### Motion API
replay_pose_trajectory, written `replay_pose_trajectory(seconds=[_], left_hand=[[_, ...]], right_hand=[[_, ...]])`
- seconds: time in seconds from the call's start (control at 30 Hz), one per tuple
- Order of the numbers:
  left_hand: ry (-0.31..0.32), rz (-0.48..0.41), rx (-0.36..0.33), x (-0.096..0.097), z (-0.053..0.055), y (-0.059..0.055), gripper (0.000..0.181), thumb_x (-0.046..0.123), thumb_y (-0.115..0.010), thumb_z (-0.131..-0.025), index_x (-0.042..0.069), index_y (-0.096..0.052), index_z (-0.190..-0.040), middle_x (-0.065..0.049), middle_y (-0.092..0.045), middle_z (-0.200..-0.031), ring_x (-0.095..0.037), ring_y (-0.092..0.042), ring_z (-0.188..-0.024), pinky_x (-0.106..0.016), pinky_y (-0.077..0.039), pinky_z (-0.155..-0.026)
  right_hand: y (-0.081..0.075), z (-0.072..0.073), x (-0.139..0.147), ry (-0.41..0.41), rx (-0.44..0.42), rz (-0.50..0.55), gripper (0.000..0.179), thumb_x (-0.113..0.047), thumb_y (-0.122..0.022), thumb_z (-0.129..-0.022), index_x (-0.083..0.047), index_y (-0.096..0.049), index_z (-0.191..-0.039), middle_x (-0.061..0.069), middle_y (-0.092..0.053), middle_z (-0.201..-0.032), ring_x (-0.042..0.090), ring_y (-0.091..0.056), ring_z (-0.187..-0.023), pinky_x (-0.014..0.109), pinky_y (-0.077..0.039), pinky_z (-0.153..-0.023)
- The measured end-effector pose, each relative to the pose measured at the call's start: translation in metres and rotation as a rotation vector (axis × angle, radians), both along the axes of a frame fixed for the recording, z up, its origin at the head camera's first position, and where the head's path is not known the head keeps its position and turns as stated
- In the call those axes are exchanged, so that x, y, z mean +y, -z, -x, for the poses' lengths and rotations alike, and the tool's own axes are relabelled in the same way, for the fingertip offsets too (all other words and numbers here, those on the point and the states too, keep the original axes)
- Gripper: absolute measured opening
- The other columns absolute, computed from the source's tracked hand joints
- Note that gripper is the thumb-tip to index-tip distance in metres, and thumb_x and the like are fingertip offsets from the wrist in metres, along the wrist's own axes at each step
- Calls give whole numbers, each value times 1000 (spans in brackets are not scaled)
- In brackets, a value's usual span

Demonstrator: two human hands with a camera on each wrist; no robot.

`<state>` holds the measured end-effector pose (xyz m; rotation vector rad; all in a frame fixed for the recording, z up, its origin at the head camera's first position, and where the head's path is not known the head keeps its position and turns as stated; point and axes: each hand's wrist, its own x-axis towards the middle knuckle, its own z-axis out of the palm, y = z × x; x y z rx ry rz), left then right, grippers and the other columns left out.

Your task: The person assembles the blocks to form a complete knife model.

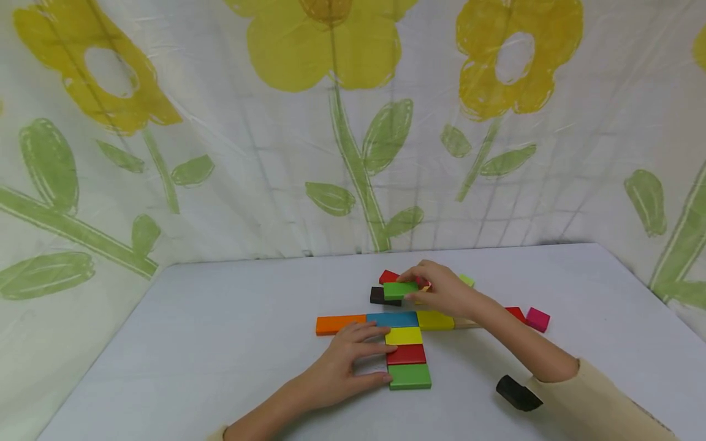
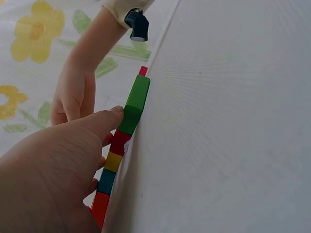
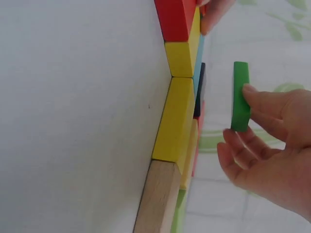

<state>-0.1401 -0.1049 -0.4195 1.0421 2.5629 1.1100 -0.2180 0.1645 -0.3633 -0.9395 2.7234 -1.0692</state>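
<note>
My right hand (image 1: pixel 438 288) pinches a green block (image 1: pixel 398 291) between thumb and fingers, raised over a black block (image 1: pixel 376 296) at the back. In the right wrist view that green block (image 3: pixel 240 94) hangs apart from the blocks on the table. My left hand (image 1: pixel 342 370) rests with spread fingertips along the left side of a short column: a yellow block (image 1: pixel 404 335), a red block (image 1: pixel 408 354) and a second green block (image 1: pixel 410 376). The column meets a row of an orange block (image 1: pixel 340 324), a blue block (image 1: pixel 393 319) and another yellow block (image 1: pixel 436 320).
A plain wooden block (image 1: pixel 465 323) continues the row rightward, partly under my right forearm. Farther right lie a red block (image 1: pixel 515 314) and a magenta block (image 1: pixel 537 320). Behind the row are another red block (image 1: pixel 388 276) and a lime block (image 1: pixel 466 280). A flowered curtain (image 1: pixel 265 184) hangs behind the white table.
</note>
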Motion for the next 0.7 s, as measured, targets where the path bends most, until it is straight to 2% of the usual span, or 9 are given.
replay_pose_trajectory(seconds=[0.13,0.3,0.7], left_hand=[[0,1,-1,0,0,-1,42,40,-75,-98,26,-72,-138,8,-54,-156,-24,-38,-153,-65,-30,-122],[-2,10,-6,0,0,-1,42,39,-76,-98,26,-73,-137,8,-55,-156,-23,-39,-152,-65,-28,-123],[-8,34,-11,0,1,0,43,41,-75,-98,29,-71,-139,10,-54,-156,-22,-38,-152,-64,-30,-122]], right_hand=[[-1,-13,8,7,-34,12,31,-15,-76,-98,-3,-72,-125,9,-64,-113,21,-58,-99,27,-57,-83],[0,-25,17,13,-33,23,31,-14,-78,-96,-4,-73,-125,6,-65,-112,18,-57,-98,24,-57,-79],[1,-44,39,30,-3,35,32,-15,-80,-94,-6,-73,-124,4,-68,-115,14,-58,-95,24,-58,-79]])
